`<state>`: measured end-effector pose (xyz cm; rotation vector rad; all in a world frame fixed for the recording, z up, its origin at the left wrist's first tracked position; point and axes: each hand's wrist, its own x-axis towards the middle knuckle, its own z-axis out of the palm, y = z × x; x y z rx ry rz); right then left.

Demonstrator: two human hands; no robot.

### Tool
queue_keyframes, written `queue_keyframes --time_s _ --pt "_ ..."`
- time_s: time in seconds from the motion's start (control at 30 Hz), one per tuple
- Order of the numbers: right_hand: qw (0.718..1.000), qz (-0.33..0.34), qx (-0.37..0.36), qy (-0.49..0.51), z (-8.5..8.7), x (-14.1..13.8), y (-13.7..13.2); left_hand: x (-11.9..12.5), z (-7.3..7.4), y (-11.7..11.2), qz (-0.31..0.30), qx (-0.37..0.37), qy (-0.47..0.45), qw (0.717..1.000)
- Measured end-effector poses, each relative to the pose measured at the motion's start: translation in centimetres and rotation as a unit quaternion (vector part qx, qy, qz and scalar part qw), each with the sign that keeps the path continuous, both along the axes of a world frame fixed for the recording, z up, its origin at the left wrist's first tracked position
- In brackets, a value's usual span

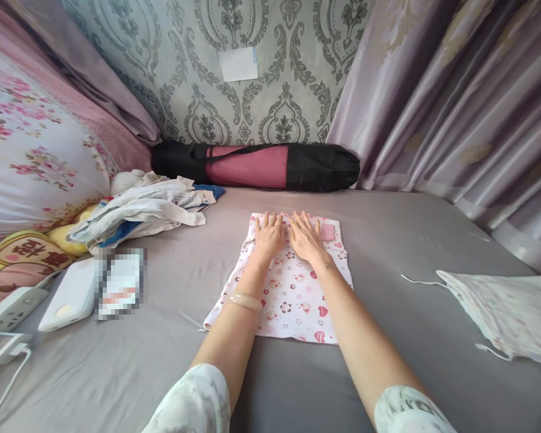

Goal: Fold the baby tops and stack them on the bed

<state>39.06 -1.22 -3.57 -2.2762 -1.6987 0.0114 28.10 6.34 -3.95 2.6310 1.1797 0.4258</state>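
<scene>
A white cloth garment (293,300) printed with pink hearts and flowers lies spread flat on the grey sheet. Both hands rest palm down on its far part, side by side. My left hand (269,236) has its fingers stretched out toward the far edge. My right hand (305,237) lies flat too, fingers apart, close to a small pink patch (328,232) on the cloth. Neither hand grips anything. A thin white string (192,320) reaches out from the garment's near left corner. A pale bangle circles my left forearm.
A black and pink rolled bag (247,166) lies along the wall. Crumpled clothes (148,207) are heaped at the left, near a white box (70,294) and a power strip (13,310). On the right lies another pale cloth with strings (505,307).
</scene>
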Motion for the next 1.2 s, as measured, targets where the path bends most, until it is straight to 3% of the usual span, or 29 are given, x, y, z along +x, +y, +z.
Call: queue_keyframes --time_s 0.2,0.53,0.7,0.83,1.0,1.2 --pt "0.998 -0.006 -0.055 0.016 -0.8 0.2 0.0 -0.1 -1.3 0.4 0.014 -0.013 0.044 0.999" --pt "0.999 -0.004 -0.046 0.007 -0.6 0.0 -0.1 -0.2 -0.5 0.3 0.000 -0.006 0.051 0.999" --pt "0.998 -0.064 -0.012 -0.025 -0.3 0.6 -0.1 -0.2 0.1 0.2 0.026 0.053 0.024 0.998" --pt "0.991 -0.122 -0.041 -0.022 -0.5 1.1 -0.3 -0.4 -0.5 0.7 0.076 0.025 0.054 0.995" --pt "0.989 -0.127 -0.074 -0.032 -1.0 1.4 -0.3 -0.5 -1.2 1.1 0.074 0.004 0.081 0.994" --pt "0.988 -0.129 -0.082 -0.026 -0.9 1.4 -0.1 -0.6 -1.1 1.1 0.073 0.005 0.070 0.995"
